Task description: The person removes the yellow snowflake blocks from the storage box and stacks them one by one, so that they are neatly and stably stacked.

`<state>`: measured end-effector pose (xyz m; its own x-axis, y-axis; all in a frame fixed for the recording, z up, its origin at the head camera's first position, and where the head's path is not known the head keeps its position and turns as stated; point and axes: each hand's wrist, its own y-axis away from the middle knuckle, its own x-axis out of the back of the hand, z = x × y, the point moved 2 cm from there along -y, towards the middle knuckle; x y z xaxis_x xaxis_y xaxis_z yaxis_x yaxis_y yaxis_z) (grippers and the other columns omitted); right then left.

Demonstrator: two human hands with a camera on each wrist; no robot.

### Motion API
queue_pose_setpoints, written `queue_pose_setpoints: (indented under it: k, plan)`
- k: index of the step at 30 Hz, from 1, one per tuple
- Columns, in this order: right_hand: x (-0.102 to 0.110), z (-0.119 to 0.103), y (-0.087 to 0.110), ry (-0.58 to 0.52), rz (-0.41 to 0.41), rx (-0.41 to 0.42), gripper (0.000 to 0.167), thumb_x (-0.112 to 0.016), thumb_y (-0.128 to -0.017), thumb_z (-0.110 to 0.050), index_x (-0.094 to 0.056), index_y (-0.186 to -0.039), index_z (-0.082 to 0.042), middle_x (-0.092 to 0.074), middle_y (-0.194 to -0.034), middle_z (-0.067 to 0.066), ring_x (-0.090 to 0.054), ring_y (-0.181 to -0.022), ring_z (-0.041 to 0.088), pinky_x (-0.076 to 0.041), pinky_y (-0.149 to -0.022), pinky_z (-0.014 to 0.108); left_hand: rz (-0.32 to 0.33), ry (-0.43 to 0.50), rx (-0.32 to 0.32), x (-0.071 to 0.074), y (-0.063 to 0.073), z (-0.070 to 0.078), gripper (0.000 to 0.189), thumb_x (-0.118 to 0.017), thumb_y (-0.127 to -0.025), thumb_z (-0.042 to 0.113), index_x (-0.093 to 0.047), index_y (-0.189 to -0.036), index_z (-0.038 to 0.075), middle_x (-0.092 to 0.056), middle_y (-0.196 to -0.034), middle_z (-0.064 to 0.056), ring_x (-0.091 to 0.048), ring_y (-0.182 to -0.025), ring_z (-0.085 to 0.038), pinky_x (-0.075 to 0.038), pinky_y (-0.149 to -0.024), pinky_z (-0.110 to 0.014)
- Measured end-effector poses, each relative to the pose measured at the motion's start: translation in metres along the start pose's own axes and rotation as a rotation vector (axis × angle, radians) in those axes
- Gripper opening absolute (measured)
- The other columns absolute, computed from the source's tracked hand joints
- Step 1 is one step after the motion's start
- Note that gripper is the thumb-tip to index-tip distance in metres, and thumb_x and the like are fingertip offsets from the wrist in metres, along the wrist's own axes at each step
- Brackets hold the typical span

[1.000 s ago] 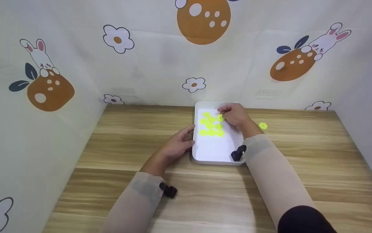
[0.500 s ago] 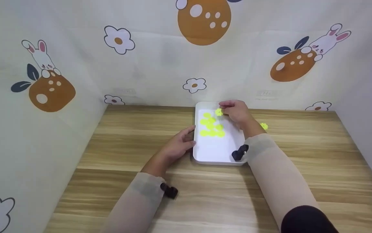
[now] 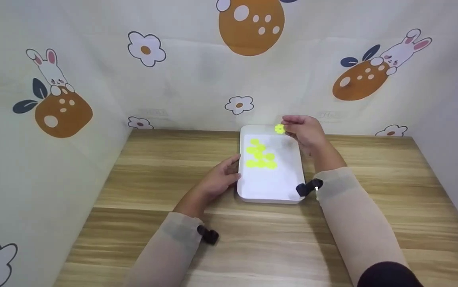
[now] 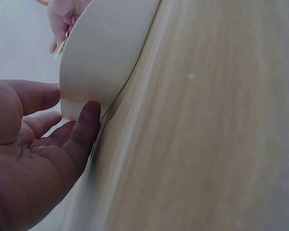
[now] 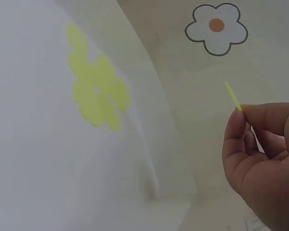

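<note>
First, note the near edge: two light sleeves (image 3: 165, 251) enter at 7 and 5 o'clock, each with a black clip (image 3: 208, 235) at the cuff. Between them, the table (image 3: 253, 239) presents a wood-grain surface, its bands running crosswise. At 8 to 9 o'clock, the left hand (image 3: 218, 178) rests extended fingers against the side of the white tray (image 3: 271, 185). Inside the tray, toward 10 o'clock, yellow pieces (image 3: 259, 155) lie clustered. At 1 o'clock, the right hand (image 3: 306, 131) pinches one yellow flower (image 3: 279, 128) by the tray's 12 o'clock rim, apart from the cluster. Beyond the table, a pale sheet (image 3: 197, 79) carries printed blossoms (image 3: 147, 49), rabbits (image 3: 51, 73) and orange fruit (image 3: 239, 38); pale side walls (image 3: 18, 171) flank the surface at 9 and 3 o'clock.
</note>
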<state>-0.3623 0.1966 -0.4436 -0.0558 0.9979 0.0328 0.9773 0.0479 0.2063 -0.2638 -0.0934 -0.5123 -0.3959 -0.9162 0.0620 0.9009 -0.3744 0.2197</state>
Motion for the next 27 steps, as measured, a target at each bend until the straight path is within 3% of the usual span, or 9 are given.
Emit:
queue_pose_setpoints:
  k: [8,17,22,27]
  plan:
    - [0.031,0.005,0.013,-0.025,0.051,0.021,0.044,-0.065,-0.106,-0.010,-0.059,-0.149,-0.001,-0.068,-0.134,0.006,-0.067,-0.121,0.016,-0.055,-0.115,0.031,-0.018,0.012,-0.010,0.000,-0.001,0.000,0.069,-0.055,-0.107,0.001,-0.028,-0.170,0.011,-0.032,-0.176,-0.016,-0.039,-0.160,-0.034,-0.040,-0.129,-0.048]
    - [0.064,0.016,0.027,-0.078,0.106,-0.003,0.048,-0.067,-0.105,-0.010,-0.056,-0.151,0.000,-0.070,-0.124,0.000,-0.067,-0.114,0.012,-0.060,-0.100,0.020,-0.036,0.024,-0.028,-0.001,-0.001,0.001,0.069,-0.053,-0.108,-0.001,-0.026,-0.170,0.008,-0.032,-0.175,-0.019,-0.037,-0.161,-0.036,-0.040,-0.129,-0.049]
    - [0.084,0.026,0.034,-0.097,0.155,-0.035,0.047,-0.070,-0.103,-0.011,-0.059,-0.148,-0.004,-0.069,-0.127,0.000,-0.066,-0.117,0.013,-0.059,-0.106,0.024,-0.033,0.023,-0.021,-0.001,-0.002,0.000,0.069,-0.054,-0.107,0.000,-0.027,-0.170,0.009,-0.032,-0.176,-0.018,-0.039,-0.160,-0.036,-0.041,-0.129,-0.049]
    - [0.101,0.039,0.037,-0.173,0.202,-0.081,0.035,-0.070,-0.102,-0.006,-0.067,-0.137,-0.011,-0.066,-0.134,0.004,-0.066,-0.116,0.012,-0.052,-0.119,0.032,-0.037,0.045,-0.031,0.000,-0.001,0.000,0.069,-0.053,-0.108,-0.001,-0.025,-0.170,0.006,-0.030,-0.176,-0.018,-0.036,-0.161,-0.036,-0.039,-0.130,-0.050]
